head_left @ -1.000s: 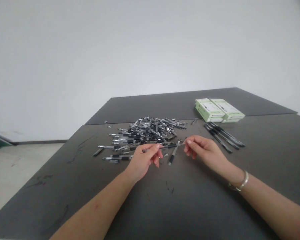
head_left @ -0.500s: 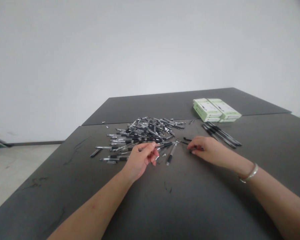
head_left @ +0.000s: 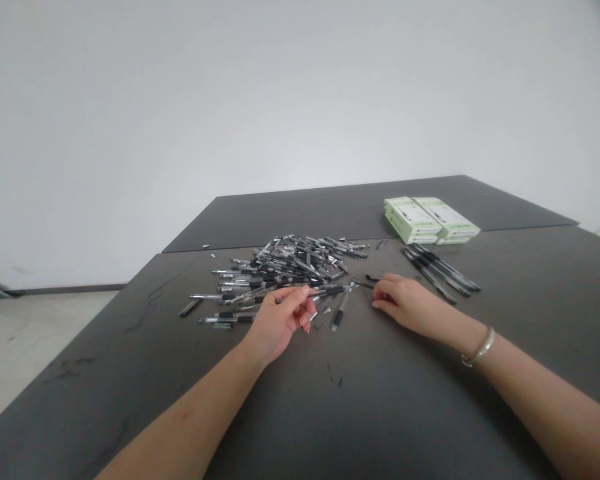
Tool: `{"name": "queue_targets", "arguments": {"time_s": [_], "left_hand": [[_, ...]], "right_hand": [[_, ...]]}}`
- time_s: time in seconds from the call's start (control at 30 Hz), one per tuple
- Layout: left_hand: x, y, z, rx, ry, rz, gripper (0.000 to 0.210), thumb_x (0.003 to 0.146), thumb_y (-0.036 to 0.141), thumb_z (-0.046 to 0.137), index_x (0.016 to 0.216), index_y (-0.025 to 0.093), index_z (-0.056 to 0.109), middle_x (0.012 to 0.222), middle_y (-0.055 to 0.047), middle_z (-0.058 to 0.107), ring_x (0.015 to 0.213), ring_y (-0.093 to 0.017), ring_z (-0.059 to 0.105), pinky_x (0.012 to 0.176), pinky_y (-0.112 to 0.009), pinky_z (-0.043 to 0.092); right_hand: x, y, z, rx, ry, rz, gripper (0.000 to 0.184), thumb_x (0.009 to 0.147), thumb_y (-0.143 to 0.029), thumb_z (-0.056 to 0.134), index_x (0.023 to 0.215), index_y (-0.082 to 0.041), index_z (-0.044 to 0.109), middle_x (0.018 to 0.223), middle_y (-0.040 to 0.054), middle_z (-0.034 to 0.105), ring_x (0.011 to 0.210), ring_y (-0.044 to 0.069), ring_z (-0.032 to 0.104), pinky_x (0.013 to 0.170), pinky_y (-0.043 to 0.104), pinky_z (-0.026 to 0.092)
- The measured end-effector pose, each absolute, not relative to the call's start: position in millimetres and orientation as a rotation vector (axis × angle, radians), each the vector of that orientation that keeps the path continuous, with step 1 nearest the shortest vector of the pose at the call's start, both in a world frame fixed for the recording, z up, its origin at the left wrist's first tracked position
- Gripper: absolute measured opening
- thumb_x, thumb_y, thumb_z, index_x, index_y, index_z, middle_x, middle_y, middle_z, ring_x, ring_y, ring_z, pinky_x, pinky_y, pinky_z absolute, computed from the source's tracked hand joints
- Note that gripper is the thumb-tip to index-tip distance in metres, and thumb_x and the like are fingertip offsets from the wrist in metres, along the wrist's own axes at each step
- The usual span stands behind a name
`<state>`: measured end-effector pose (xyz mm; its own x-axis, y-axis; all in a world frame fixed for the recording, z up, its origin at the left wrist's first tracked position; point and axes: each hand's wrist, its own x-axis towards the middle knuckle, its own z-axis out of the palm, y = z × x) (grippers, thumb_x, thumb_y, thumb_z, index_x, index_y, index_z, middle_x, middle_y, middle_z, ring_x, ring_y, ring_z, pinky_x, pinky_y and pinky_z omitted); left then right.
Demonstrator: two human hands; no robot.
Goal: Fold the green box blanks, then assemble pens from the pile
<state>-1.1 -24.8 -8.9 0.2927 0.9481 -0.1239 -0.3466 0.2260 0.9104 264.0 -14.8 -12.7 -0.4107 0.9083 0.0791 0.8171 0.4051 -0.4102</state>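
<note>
My left hand pinches a clear-barrelled pen with a black grip, held level with its front end pointing right. Opposite it, my right hand has thumb and fingers drawn together beside a slim dark piece; whether the fingers grip that piece is hidden. Another small dark piece shows just above those fingertips. One pen lies slanted on the table between the hands. Beyond my left hand spreads a large heap of similar pens.
Several pens lie side by side in a row right of my right hand. Behind them stand stacked green-and-white boxes. Small loose bits lie left of the heap on the dark table. A pale wall rises behind.
My right hand and wrist have shifted slightly left and lower, uncovering the near end of a pen in the row. My left hand keeps its pinch on the pen, almost still.
</note>
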Motion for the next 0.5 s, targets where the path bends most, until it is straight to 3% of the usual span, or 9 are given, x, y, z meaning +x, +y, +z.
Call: {"name": "queue_targets", "arguments": {"time_s": [0.1, 0.33, 0.5], "left_hand": [[-1, -25, -9, 0.924, 0.815, 1.033, 0.025, 0.075, 0.035, 0.071, 0.08, 0.01, 0.071, 0.059, -0.001, 0.057, 0.044, -0.006, 0.042, 0.043, -0.021, 0.042], [0, -26, -5, 0.927, 0.822, 1.069, 0.024, 0.074, 0.035, 0.072, 0.079, 0.011, 0.072, 0.058, -0.001, 0.057, 0.043, -0.006, 0.042, 0.043, -0.021, 0.041], [-1, -25, -2, 0.922, 0.832, 1.1, 0.024, 0.074, 0.035, 0.072, 0.08, 0.012, 0.072, 0.058, 0.0, 0.058, 0.043, -0.005, 0.041, 0.043, -0.021, 0.04]], "right_hand": [[261, -17, -10, -1.479, -2.39, 0.419, 0.011, 0.084, -0.022, 0.055, 0.079, -0.019, 0.064, 0.086, 0.008, 0.062, 0.071, 0.018, 0.06, 0.069, 0.03, 0.045], [258, -19, -1, -1.545, -2.233, 0.499, 0.016, 0.083, -0.031, 0.053, 0.081, -0.019, 0.065, 0.069, 0.0033, 0.064, 0.06, 0.016, 0.057, 0.056, 0.027, 0.04], [252, -20, -8, -1.554, -2.208, 0.538, 0.015, 0.082, -0.029, 0.055, 0.079, -0.02, 0.066, 0.072, 0.0045, 0.068, 0.063, 0.018, 0.06, 0.059, 0.027, 0.043]]}}
